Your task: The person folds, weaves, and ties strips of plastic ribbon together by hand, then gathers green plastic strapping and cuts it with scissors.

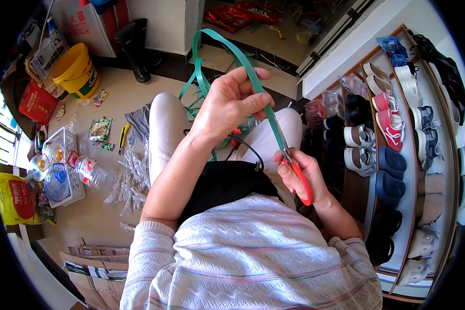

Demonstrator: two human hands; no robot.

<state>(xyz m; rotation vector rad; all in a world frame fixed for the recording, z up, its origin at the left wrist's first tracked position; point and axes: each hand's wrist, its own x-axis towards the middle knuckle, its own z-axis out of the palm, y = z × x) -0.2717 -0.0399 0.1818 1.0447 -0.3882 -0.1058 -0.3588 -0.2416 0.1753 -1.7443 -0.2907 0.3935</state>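
Observation:
My left hand point(234, 101) pinches a flat green plastic strap point(223, 40) between thumb and fingers. The strap loops up above that hand and hangs down behind it, while its other end runs down to the right. In my right hand point(306, 174) is a pair of scissors point(298, 175) with red handles. Their blades point up and lie along the strap's lower end; whether they are cutting into it I cannot tell. More green strap lies in a tangle on the floor behind my left hand, partly hidden by it.
On the right stands a shoe rack point(407, 206) with several pairs of shoes. At the left are a yellow bucket point(76, 71), a white basket point(77, 192) with plastic bottles, and a yellow box cutter point(124, 138) on the floor. Flattened cardboard point(95, 279) lies lower left, a black boot point(134, 49) farther back.

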